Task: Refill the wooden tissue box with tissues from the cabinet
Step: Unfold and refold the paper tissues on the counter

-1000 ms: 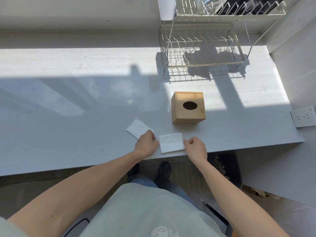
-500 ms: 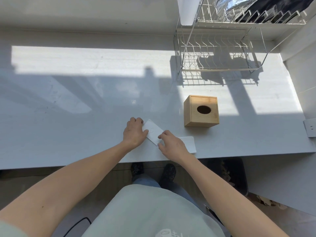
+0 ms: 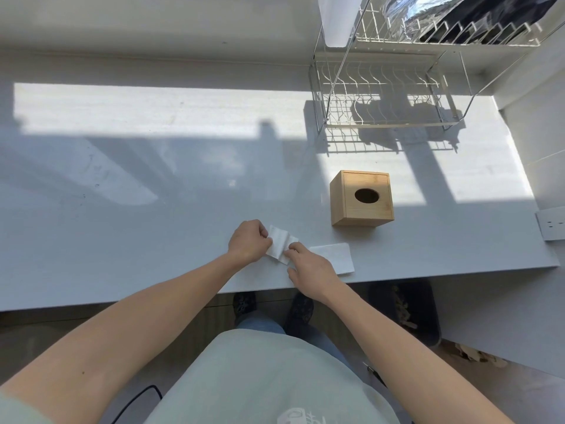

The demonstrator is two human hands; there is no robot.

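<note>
I see both hands now working the folded tissue just left of centre in the frame, where a second ago they sat either side of the other tissue, the one now lying flat and alone to the lower right of them. So the attention has shifted from one piece to the next. The left hand [image 3: 248, 240] is curled, pinching the left edge of the small tissue [image 3: 279, 242], and the right hand [image 3: 308, 264] presses its fingertips on the right edge, so both are closed on the same piece. It looks creased down the middle, as if being folded or flattened, though I cannot tell which.

The flat tissue [image 3: 333, 257] rests near the front edge of the tabletop [image 3: 153, 215], partly under the right wrist. The wooden tissue box [image 3: 362, 198] stands upright, right of centre and above the flat tissue, apart from both hands; its oval opening looks dark, with nothing poking out.

The wire dish rack [image 3: 385, 96] sits at upper right, well clear.

My reading: the tissues are out and being prepared one at a time, and none is in the box yet. Loading it is still ahead, and I would expect the box to need opening or turning first.
</note>
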